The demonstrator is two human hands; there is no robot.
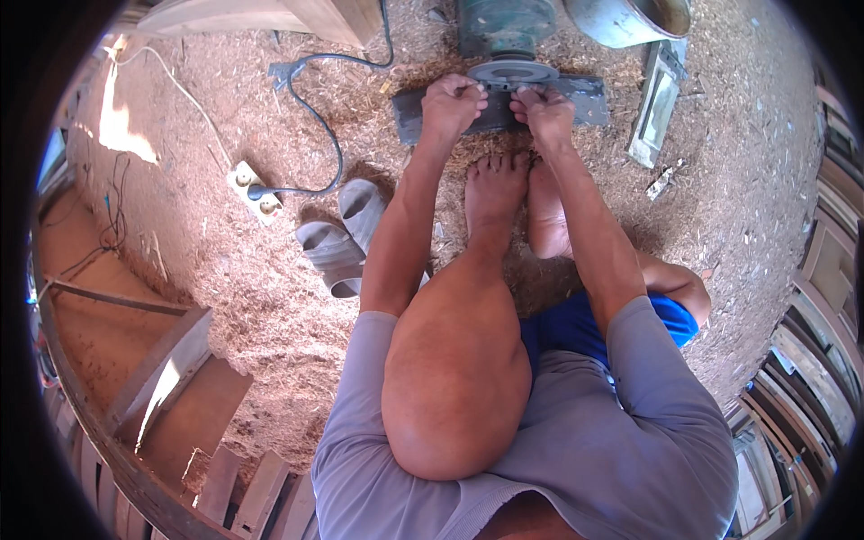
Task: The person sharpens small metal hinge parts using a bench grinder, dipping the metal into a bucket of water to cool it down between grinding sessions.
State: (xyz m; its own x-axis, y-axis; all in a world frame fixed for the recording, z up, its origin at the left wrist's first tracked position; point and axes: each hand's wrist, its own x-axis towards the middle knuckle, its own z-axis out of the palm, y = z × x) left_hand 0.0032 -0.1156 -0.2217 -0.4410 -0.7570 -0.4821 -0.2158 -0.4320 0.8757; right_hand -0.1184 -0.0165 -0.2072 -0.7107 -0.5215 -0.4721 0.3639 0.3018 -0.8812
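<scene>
Both my hands are raised to the round grey grinding wheel (513, 70) of a green motor (506, 25), which sits over a dark board (589, 101) on the ground. On the wheel's near left side, my left hand (453, 103) is closed, thumb and fingers pinched together. My right hand (544, 112) makes a similar pinch at the near right side. Whatever the fingertips hold is too small to make out against the dark wheel edge. The two hands are a short gap apart, above my bare feet (498, 184).
A power strip (255, 193) with a dark cord (335, 135) lies to the left, near grey sandals (335, 247). At the top right are a metal bucket (630, 22) and a worn metal bar (657, 108). Wooden planks (823, 360) line the right side. Wood shavings cover the ground.
</scene>
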